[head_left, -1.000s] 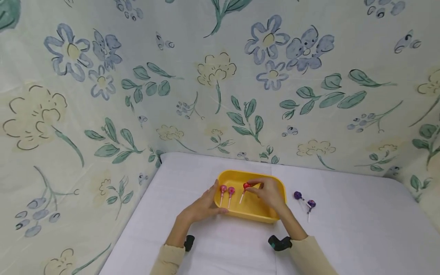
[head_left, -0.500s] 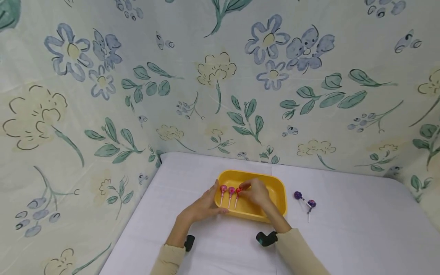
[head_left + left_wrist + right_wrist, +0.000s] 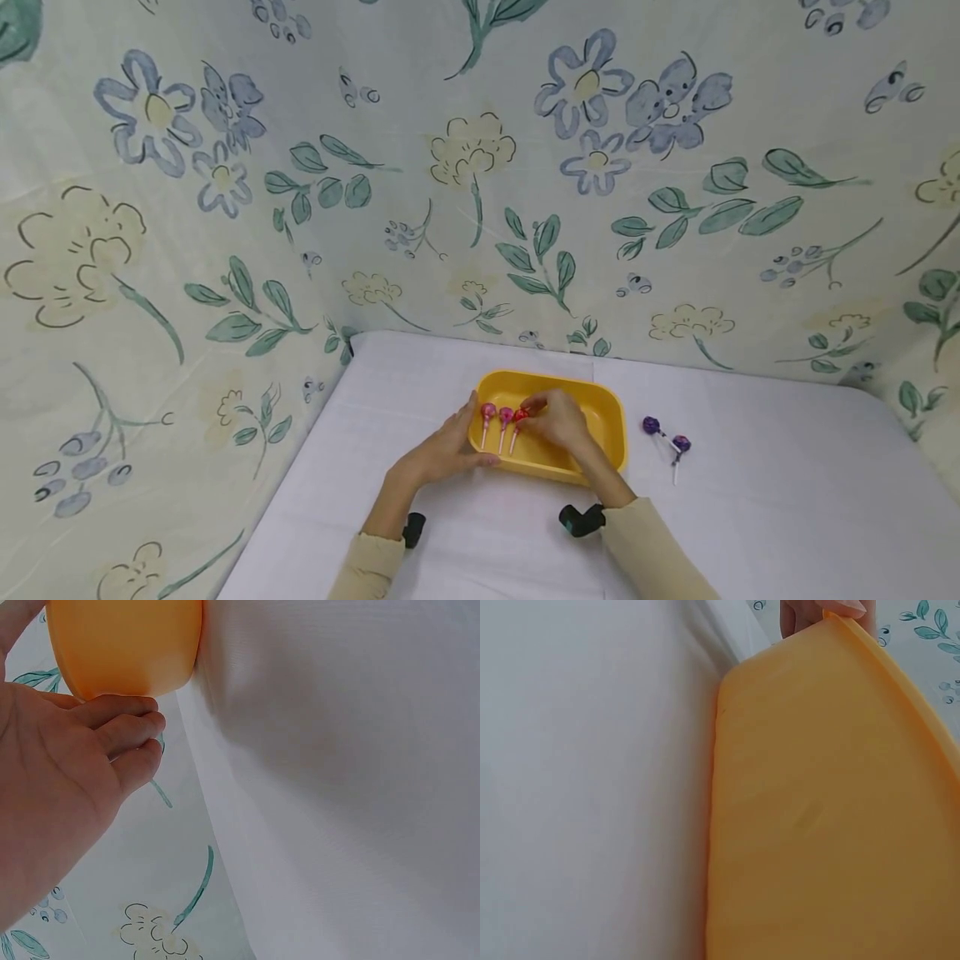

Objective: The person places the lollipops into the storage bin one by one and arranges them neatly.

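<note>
So left hand (image 3: 442,452) has the yellow tray (image 3: 536,454) gripped at its left end, right hand (image 3: 561,425) is pinching a red lollipop (image 3: 520,415) inside, next to two pink lollipops (image 3: 488,412), and two purple lollipops (image 3: 651,426) lie outside it.

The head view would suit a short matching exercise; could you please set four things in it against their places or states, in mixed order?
Things:
1. Left hand
2. Red lollipop
3. Two pink lollipops
4. Two purple lollipops

Places or states:
A. Lying side by side in the yellow tray
B. On the white cloth, right of the tray
C. Gripping the tray's left end
D. Held by the right hand

Pairs: 1-C, 2-D, 3-A, 4-B
</note>
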`<state>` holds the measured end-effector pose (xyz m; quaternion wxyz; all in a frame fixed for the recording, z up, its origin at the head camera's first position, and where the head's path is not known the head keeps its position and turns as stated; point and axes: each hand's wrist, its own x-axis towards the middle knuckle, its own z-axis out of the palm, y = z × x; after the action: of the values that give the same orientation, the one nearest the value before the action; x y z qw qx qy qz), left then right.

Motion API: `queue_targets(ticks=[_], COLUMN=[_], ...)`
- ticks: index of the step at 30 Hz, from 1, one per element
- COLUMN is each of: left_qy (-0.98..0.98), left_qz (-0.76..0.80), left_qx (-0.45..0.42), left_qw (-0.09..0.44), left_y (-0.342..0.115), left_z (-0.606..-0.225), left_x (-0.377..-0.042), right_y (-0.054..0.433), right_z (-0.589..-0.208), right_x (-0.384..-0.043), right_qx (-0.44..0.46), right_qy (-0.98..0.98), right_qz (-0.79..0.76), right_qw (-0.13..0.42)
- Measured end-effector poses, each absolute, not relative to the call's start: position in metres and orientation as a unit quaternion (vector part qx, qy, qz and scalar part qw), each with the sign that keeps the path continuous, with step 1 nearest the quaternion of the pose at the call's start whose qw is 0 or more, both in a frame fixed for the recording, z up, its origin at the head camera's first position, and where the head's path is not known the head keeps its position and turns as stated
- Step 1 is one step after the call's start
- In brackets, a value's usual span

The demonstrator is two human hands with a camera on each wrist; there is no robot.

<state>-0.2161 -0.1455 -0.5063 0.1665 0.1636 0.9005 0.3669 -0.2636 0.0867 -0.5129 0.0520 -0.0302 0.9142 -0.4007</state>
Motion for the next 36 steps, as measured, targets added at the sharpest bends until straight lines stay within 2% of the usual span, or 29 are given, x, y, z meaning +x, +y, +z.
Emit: queue_targets(ticks=[22,28,32,36], left_qy=[0.904,0.902,0.901,0.903], left_qz=[0.36,0.365,0.364,0.363], left_qx=[0.165,0.168,0.17,0.164], left_qw=[0.161,0.16,0.161,0.164], left_y=[-0.147,-0.146,-0.146,-0.147], left_z=[-0.509,-0.509,-0.509,-0.508], left_x=[-0.216,-0.216,-0.216,-0.216], right_y=[0.091,0.107,0.134,0.17], right_z=[-0.516,-0.511,-0.504,-0.494], right_x=[-0.265,-0.261,-0.251,-0.239], right_qx=[-0.018,-0.022,-0.024,-0.014], right_qy=[0.904,0.9,0.89,0.887], right_qz=[-0.424,-0.431,-0.453,-0.461], right_qw=[0.054,0.055,0.033,-0.03])
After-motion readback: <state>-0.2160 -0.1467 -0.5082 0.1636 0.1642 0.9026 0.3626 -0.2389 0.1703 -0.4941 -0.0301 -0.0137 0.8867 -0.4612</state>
